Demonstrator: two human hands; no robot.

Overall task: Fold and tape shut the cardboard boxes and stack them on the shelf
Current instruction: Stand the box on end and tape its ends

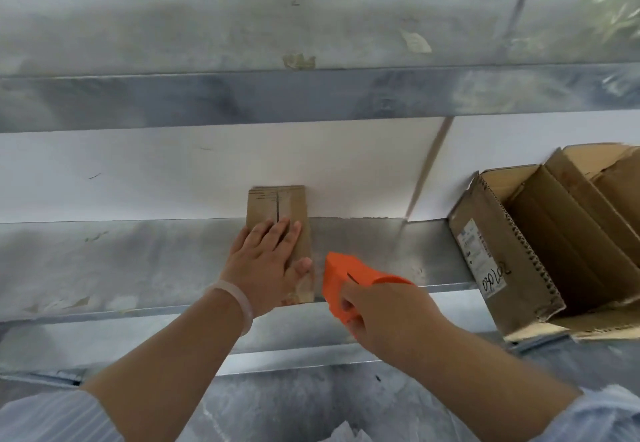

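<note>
The left hand [266, 261] lay flat on the small box [277, 204] on the shelf [138, 268]. The right hand [388, 317] gripped the dispenser [343, 275]. Taping appeared nearly done, and the big box [519, 251] stood open.

open carton [491, 234] cut by right edge, dispenser [341, 279] half hidden

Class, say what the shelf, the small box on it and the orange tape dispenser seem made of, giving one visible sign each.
The shelf looks like galvanised steel: dull grey, mottled sheen. The small box is brown cardboard: matte, flaps meeting at a seam. The orange tape dispenser is probably moulded plastic: smooth, uniformly coloured.
</note>
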